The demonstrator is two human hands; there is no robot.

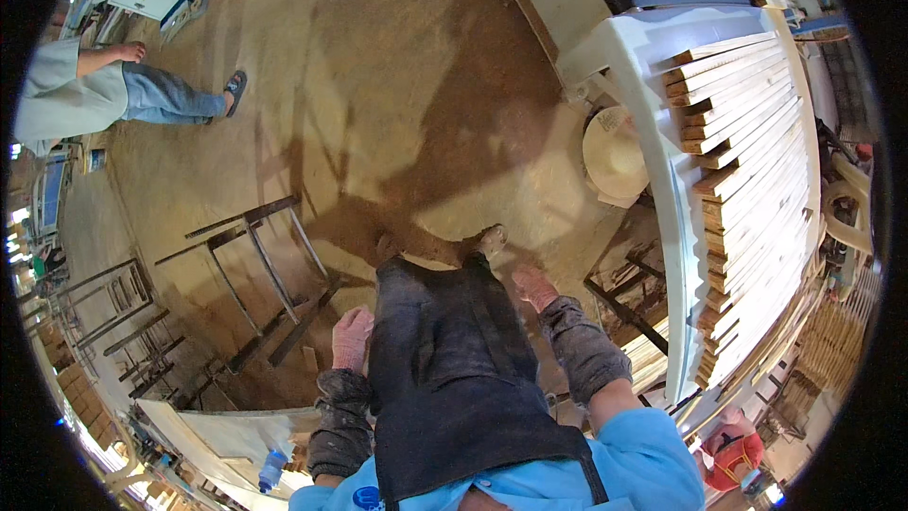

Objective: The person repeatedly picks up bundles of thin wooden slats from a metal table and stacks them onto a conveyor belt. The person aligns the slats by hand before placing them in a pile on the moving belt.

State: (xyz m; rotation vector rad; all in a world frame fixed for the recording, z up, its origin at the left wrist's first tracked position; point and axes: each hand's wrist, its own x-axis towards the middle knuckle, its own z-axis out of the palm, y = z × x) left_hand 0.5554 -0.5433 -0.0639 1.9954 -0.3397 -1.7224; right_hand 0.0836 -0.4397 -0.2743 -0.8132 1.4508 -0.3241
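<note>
My left hand [353, 337], in a pale pink knit glove, hangs beside my dark apron [445, 350] with its fingers loosely bent and nothing visible in them. On the other side, my right hand [535, 288], gloved alike, hangs open and touches nothing. Dark sleeve covers wrap both forearms. To the left of my left hand stands a black metal frame rack [255, 265]. Right of my right hand is a pale machine table [653, 123] bearing a long row of wooden strips [747, 199], their ends uneven.
A round, pale lid-like disc [615, 156] sits beside the machine table, above a dark metal stand [629, 303]. More racks [118, 322] stand left. A person [95, 85] is at upper left; another in a red top [733, 454] is at lower right. A blue bottle [272, 469] sits lower left.
</note>
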